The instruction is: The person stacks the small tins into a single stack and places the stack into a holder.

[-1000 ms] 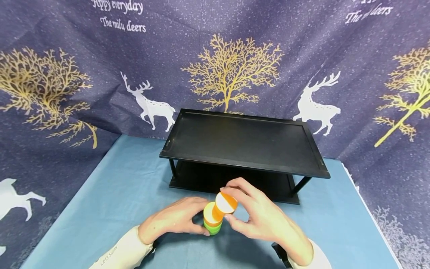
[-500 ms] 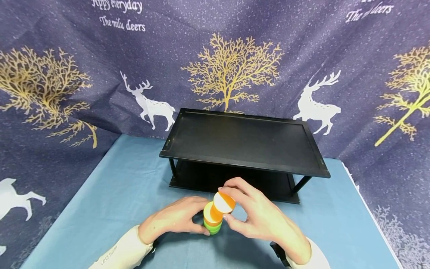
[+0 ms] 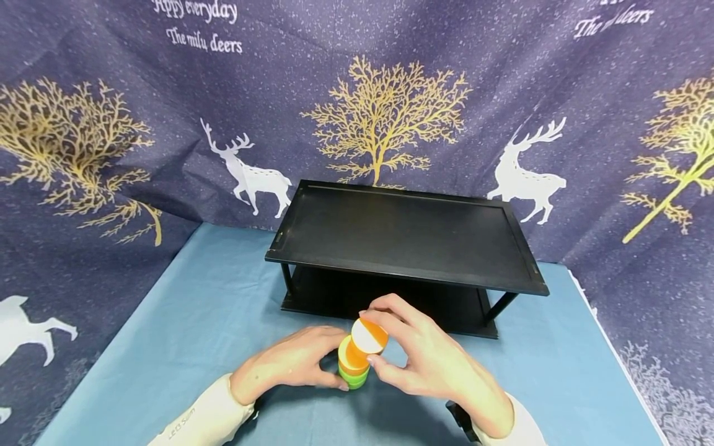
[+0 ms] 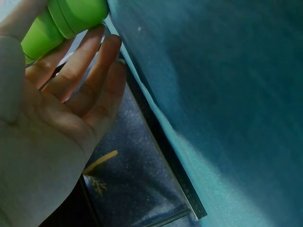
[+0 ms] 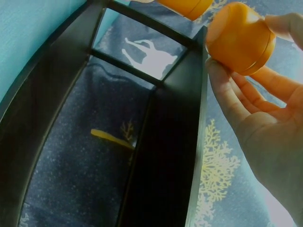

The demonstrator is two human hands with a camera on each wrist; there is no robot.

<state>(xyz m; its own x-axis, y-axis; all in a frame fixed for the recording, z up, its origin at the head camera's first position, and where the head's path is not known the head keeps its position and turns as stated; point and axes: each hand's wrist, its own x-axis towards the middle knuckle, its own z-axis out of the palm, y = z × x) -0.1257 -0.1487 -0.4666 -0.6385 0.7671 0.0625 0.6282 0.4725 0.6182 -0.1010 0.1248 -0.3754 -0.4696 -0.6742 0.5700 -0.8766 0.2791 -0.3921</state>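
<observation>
Orange cup-shaped piece (image 3: 370, 337) was gripped, tilted, between the right hand's (image 3: 426, 359) thumb and fingers, just above a second orange piece (image 3: 354, 370). That one sat on a green piece (image 3: 354, 380), which the left hand (image 3: 295, 360) gripped over the blue tabletop (image 3: 178, 334), before a black two-tier shelf (image 3: 390, 235).

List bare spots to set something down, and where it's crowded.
Bare: top of the shelf; blue cloth left and right of it. Crowded: in front, where left hand grips the green cup and right hand the upper orange cup.
</observation>
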